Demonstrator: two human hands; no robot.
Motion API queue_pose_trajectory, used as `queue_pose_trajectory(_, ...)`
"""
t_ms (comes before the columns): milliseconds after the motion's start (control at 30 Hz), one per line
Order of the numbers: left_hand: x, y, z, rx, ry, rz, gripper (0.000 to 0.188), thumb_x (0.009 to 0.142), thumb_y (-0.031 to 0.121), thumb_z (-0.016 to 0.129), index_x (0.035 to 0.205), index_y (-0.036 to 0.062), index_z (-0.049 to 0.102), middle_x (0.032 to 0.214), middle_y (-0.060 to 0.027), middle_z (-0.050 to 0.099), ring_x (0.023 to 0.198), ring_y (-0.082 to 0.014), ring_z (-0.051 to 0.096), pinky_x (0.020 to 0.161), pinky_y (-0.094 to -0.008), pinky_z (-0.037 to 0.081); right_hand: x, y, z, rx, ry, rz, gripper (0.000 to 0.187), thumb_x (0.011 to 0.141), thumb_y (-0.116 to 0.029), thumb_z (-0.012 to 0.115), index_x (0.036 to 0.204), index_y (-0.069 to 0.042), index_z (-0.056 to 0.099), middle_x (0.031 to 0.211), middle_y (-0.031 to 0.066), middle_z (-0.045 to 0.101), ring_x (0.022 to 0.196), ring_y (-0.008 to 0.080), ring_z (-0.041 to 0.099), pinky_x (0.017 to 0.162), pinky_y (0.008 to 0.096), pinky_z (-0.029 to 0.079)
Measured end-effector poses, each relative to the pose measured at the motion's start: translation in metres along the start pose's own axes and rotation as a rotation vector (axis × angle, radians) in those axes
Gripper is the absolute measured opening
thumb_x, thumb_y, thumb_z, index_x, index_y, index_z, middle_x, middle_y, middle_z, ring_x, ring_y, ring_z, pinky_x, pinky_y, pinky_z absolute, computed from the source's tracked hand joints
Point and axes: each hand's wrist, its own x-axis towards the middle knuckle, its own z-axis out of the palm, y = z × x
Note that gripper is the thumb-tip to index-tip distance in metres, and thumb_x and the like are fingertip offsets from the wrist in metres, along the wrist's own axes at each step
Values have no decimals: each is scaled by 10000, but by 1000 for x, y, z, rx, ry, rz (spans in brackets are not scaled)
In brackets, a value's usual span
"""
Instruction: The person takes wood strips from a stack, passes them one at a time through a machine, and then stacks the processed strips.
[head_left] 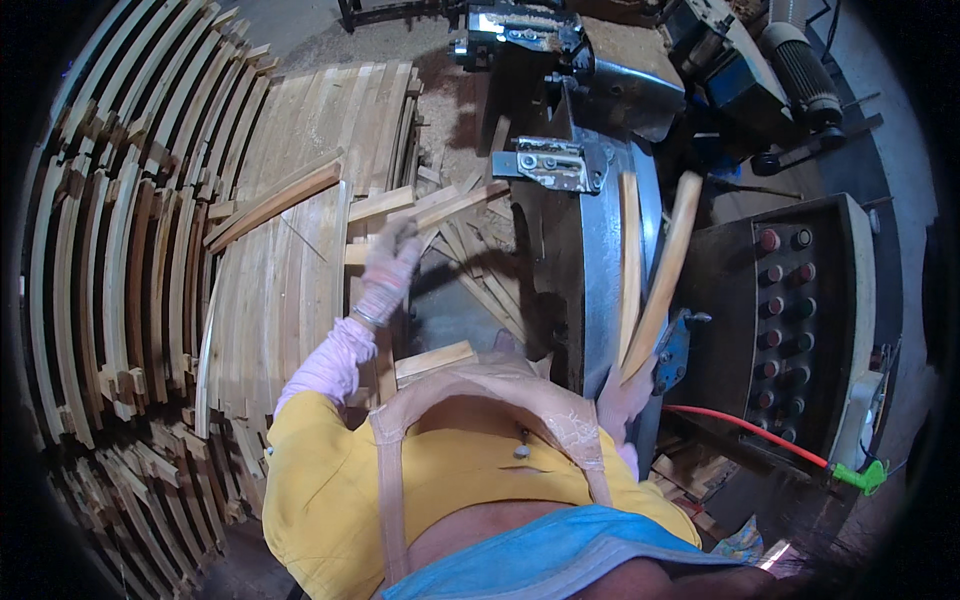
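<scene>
My right hand (631, 388), in a pale glove, is closed on the near end of a curved wooden strip (668, 265) tilted over the machine's right edge. Beside it, a second thin wooden strip (629, 250) lies lengthwise on the metal machine bed (600, 300); its near end also reaches the glove. My left hand (390, 268), gloved and slightly blurred, is stretched out beside the flat stack of boards (270, 300). Its fingers extend near the end of a loose wooden strip (435, 207), and I see nothing held in them.
Tall piles of curved strips (120, 270) stand at the left. A metal clamp fixture (550, 165) sits on the machine ahead. To the right are a button panel (790, 310) and a red air hose (750, 430) with a green nozzle (860, 477). Offcuts (490, 285) lie between stack and machine.
</scene>
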Motion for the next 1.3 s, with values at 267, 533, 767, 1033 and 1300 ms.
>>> queue_pose_trajectory(267, 109, 28, -97, 563, 428, 192, 663, 915, 397, 700, 1421, -8, 561, 1296, -250, 655, 1220, -369, 629, 1077, -412, 472, 176, -137, 75, 93, 287, -153, 603, 874, -347, 736, 1384, -110, 521, 1053, 208, 711, 995, 429, 679, 863, 555, 533)
queue_pose_trajectory(533, 216, -15, -176, 1338, 150, -73, 926, 891, 742, 566, 1508, 54, 501, 1565, -208, 480, 1392, -379, 517, 1175, -445, 378, 74, -43, 38, -141, 32, -259, 737, 896, -363, 727, 1509, -67, 444, 1105, 233, 686, 1061, 446, 643, 911, 559, 502)
queue_pose_trajectory(767, 257, -63, -221, 971, -327, -76, 701, 999, 633, 485, 1334, 41, 658, 1361, -236, 647, 1295, -387, 588, 1092, -425, 429, -47, 90, 18, -151, 32, -301, 672, 915, -312, 709, 1481, -20, 495, 1225, 249, 649, 1094, 448, 598, 955, 530, 471)
queue_pose_trajectory(1033, 177, 15, -185, 1239, -335, 142, 680, 874, 488, 728, 1374, 42, 612, 1270, -251, 679, 1206, -413, 633, 1047, -456, 479, 118, -55, 67, -71, 397, -659, 477, 865, -292, 751, 1275, -65, 663, 936, 158, 714, 876, 359, 681, 818, 515, 519)
queue_pose_trajectory(1300, 129, 29, -193, 1320, -305, 197, 620, 799, 360, 848, 1302, 61, 640, 1255, -171, 691, 1154, -328, 667, 989, -422, 544, 202, -160, 80, -177, 245, -661, 460, 902, -375, 698, 1301, -146, 681, 1124, 146, 741, 1008, 366, 697, 907, 442, 545)
